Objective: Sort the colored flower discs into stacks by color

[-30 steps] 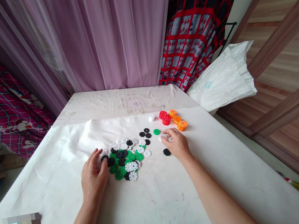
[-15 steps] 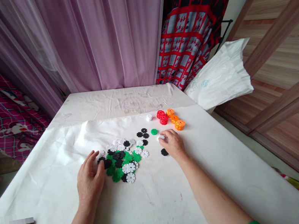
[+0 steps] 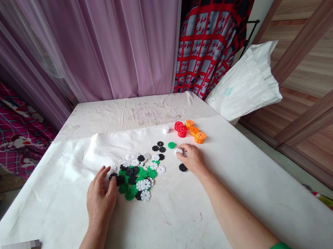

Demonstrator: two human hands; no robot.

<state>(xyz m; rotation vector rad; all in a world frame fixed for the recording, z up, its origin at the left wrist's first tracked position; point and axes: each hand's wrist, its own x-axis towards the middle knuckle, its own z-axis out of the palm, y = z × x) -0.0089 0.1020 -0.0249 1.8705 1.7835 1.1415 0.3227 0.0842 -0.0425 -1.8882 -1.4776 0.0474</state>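
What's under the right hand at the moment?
The right hand leaves a white piece showing at its fingertips and a black disc beside it; whatever lies beneath the palm is covered.

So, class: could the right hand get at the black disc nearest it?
Probably yes: nothing shows between the right hand and the black disc beside it, though the white piece at its fingertips may hinder the grip.

No text can be read; greenish print (image 3: 228, 91) is seen, blurred, on the white bag (image 3: 254, 81) beside the table (image 3: 160, 237).
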